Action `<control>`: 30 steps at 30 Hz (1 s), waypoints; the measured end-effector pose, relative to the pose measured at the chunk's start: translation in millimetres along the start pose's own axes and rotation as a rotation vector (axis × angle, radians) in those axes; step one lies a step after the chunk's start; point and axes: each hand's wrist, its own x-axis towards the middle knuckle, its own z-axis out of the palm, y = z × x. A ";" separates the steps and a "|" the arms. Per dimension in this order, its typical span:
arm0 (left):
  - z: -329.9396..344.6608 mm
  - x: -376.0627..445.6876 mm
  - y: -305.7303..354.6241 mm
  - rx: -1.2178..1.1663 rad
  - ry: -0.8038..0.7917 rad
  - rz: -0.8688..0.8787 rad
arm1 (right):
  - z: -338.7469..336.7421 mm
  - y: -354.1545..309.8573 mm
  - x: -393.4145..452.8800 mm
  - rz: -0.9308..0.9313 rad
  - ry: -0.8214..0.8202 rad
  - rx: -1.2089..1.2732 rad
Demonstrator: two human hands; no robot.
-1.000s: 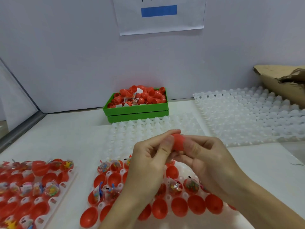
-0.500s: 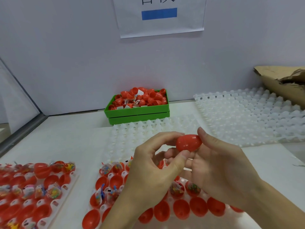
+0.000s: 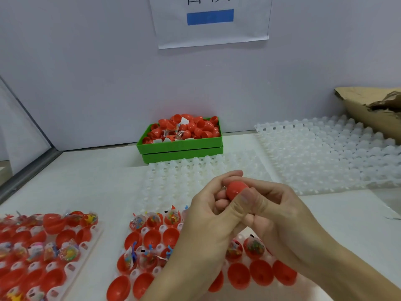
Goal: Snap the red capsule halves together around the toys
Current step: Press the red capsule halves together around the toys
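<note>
Two hands (image 3: 249,216) round red capsule (image 3: 235,190), over tray (image 3: 156,269) of halves.

Between my left hand (image 3: 208,213) and right hand (image 3: 280,216) I hold a red capsule (image 3: 235,189) of smooth plastic with a soft sheen. Below them, red capsule halves (image 3: 260,275) look glossy, seated in a white plastic tray (image 3: 138,272). Some hold toys (image 3: 138,222) in clear, crinkly shiny wrap. The empty trays (image 3: 325,157) further back are milky, translucent plastic. The green bin (image 3: 180,146) is matt plastic. The cardboard box (image 3: 368,109) looks rough and torn. A matt paper sheet (image 3: 212,22) hangs on the wall. The tabletop (image 3: 86,181) looks smooth, matt white.
</note>
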 end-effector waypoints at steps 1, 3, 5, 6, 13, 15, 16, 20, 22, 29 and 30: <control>0.7 0.9 -1.1 -0.023 0.011 0.009 | 0.3 1.4 0.1 -0.017 0.015 -0.015; 1.9 3.3 -4.1 -0.070 0.059 0.023 | 0.2 3.6 0.4 -0.051 0.049 -0.035; 3.8 4.5 -6.3 -0.087 0.109 0.033 | 0.0 6.0 0.5 -0.072 0.080 -0.057; 4.8 4.9 -7.4 -0.080 0.121 0.043 | 0.2 6.9 0.2 -0.079 0.091 -0.069; 5.9 2.5 -10.2 -0.038 0.144 0.139 | 4.5 9.8 -1.0 -0.123 0.091 -0.140; 5.2 1.0 -10.3 -0.036 0.132 0.153 | 4.7 10.5 -1.4 -0.130 0.102 -0.174; 4.6 1.4 -9.9 -0.035 0.128 0.158 | 4.8 10.3 -1.5 -0.131 0.106 -0.191; 3.9 3.7 -7.5 0.131 0.122 0.166 | 2.9 6.4 0.1 -0.077 0.049 -0.070; 4.3 3.4 -5.8 0.225 0.103 0.169 | 1.9 2.6 0.7 -0.005 -0.001 0.072; 0.1 -0.7 0.9 0.448 0.079 0.353 | 1.5 -3.6 -2.0 0.188 -0.101 0.321; -0.2 -0.7 1.4 0.450 0.077 0.356 | 2.2 -3.8 -2.0 0.204 -0.109 0.332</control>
